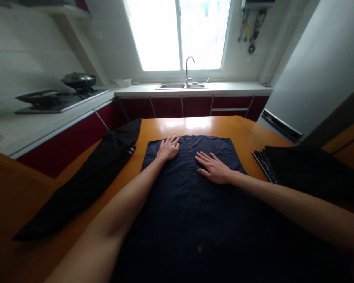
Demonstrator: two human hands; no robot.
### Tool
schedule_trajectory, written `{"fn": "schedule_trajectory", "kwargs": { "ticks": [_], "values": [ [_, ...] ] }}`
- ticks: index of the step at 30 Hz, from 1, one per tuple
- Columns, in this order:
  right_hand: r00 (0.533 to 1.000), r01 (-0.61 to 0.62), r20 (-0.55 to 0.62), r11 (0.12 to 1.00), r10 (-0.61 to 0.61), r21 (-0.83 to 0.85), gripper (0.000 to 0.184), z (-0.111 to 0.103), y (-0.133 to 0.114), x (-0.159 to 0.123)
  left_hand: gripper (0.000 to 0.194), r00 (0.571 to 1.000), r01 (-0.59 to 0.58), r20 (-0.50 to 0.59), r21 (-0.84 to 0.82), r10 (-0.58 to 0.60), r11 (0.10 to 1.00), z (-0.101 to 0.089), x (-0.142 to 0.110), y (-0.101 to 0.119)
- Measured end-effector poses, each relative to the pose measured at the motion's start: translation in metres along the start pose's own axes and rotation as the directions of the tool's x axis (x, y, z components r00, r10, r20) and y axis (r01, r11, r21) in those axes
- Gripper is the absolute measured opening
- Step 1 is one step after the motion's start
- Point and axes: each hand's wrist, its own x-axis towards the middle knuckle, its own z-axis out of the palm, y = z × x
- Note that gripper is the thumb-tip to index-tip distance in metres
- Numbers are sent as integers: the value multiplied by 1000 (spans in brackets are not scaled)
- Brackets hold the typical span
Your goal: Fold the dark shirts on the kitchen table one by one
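Observation:
A dark navy garment (188, 204) lies spread on the wooden table (153, 125), with a seam running down its middle. Its near part fades into shadow at the bottom of the view. My left hand (168, 148) rests flat near the garment's far edge, left of the seam, fingers stretched out. To the right of the seam and a little closer, my right hand (214, 168) presses palm down on the cloth with its fingers spread. Neither hand grips anything.
Black folded cloth (85, 181) lies along the table's left side. Another dark folded pile (306, 169) sits at the right, near the fridge (318, 74). Beyond the table are a sink (171, 86) and a stove (67, 100) with pans.

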Motion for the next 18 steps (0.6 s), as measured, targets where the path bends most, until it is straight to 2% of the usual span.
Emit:
{"fn": "schedule_trajectory", "kwargs": {
  "ticks": [3,5,8,9,10,11,12,13,15,17,18],
  "values": [
    [983,-183,5,982,184,-55,69,-12,50,2,58,1000,6,8,3,-6,1000,0,1,-1],
    [940,-341,-6,937,341,-75,68,-24,90,14,58,1000,2,12,8,-2,1000,-1,1,0],
    [812,-583,-54,809,581,-76,68,-37,128,31,57,1000,8,17,11,-8,1000,-4,-1,2],
    [772,-635,-91,768,629,-78,68,-38,131,35,57,1000,12,17,12,-12,1000,-5,-2,2],
    [751,-659,-133,748,647,-83,67,-38,128,38,57,1000,14,17,12,-14,1000,-5,-2,3],
    [757,-649,-170,755,631,-88,67,-35,119,40,57,1000,14,14,13,-14,1000,-6,-2,3],
    [792,-603,-190,793,580,-92,66,-31,107,41,57,1000,10,12,14,-10,1000,-5,-2,3],
    [847,-520,-189,849,497,-95,66,-25,92,43,57,1000,7,9,14,-7,1000,-5,-2,3],
    [957,-278,-112,958,269,-76,67,-12,62,46,57,1000,1,2,14,-1,1000,-4,-2,2],
    [995,-98,-37,994,96,-50,69,-3,44,51,57,1000,2,-2,14,-2,1000,-3,-1,2],
    [997,-71,-10,997,71,-40,69,-2,42,55,58,1000,4,-1,14,-4,1000,-3,-1,2]
  ]
}}
